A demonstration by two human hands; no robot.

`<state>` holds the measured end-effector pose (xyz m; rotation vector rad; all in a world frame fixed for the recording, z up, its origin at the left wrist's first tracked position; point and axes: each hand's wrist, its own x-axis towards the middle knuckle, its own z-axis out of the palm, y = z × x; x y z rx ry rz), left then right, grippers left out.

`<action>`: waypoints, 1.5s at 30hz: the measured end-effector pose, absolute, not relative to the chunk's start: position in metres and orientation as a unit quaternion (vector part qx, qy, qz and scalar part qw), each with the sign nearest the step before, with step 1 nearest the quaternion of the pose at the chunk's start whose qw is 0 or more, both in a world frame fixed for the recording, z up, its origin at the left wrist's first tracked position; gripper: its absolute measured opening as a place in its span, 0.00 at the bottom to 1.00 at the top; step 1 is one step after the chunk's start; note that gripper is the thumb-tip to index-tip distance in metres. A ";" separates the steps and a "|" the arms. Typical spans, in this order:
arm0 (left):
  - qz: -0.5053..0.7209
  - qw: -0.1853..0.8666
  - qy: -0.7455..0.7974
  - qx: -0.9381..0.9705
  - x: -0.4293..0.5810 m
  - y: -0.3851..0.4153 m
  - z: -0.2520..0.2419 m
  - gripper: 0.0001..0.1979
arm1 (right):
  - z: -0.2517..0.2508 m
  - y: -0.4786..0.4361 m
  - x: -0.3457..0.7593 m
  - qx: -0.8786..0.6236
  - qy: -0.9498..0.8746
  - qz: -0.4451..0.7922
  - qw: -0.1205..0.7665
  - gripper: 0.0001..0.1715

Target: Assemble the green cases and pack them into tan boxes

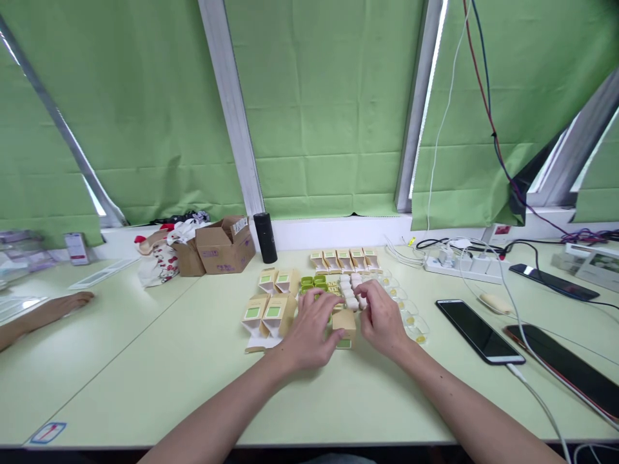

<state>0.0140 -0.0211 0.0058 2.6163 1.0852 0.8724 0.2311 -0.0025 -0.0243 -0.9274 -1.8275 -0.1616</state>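
Observation:
A small kraft cardboard box [343, 320] with a green label on its front stands on the table before me. My left hand [312, 327] curves round its left side, thumb at the front edge and fingers reaching behind it. To the right of the box, my right hand [383, 319] is closed, its fingers bent down beside small white rounded pieces [349, 293]; whatever is in its fingertips is hidden. Green square cups [313, 282] sit behind my left hand. Clear plastic cups with yellow spots [410, 320] lie right of my right hand.
More kraft boxes stand at left [273, 314] and in a back row [344, 261]. Behind are a brown carton [225, 248] and a black cylinder [265, 238]. Phones [478, 330], cables and a power strip [467, 265] occupy the right. Another person's hand [72, 303] rests at far left.

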 end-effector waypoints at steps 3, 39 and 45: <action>0.239 0.087 0.366 0.895 0.018 -0.023 0.012 0.29 | -0.025 -0.002 0.231 -0.391 -0.753 -0.064 0.526 0.30; 0.100 -0.069 0.616 0.779 -0.021 0.225 0.049 0.21 | -0.022 -0.008 0.228 -0.378 -0.757 -0.060 0.529 0.22; 0.071 -0.087 0.612 0.782 -0.024 0.232 0.026 0.20 | -0.023 -0.007 0.229 -0.372 -0.766 -0.056 0.522 0.18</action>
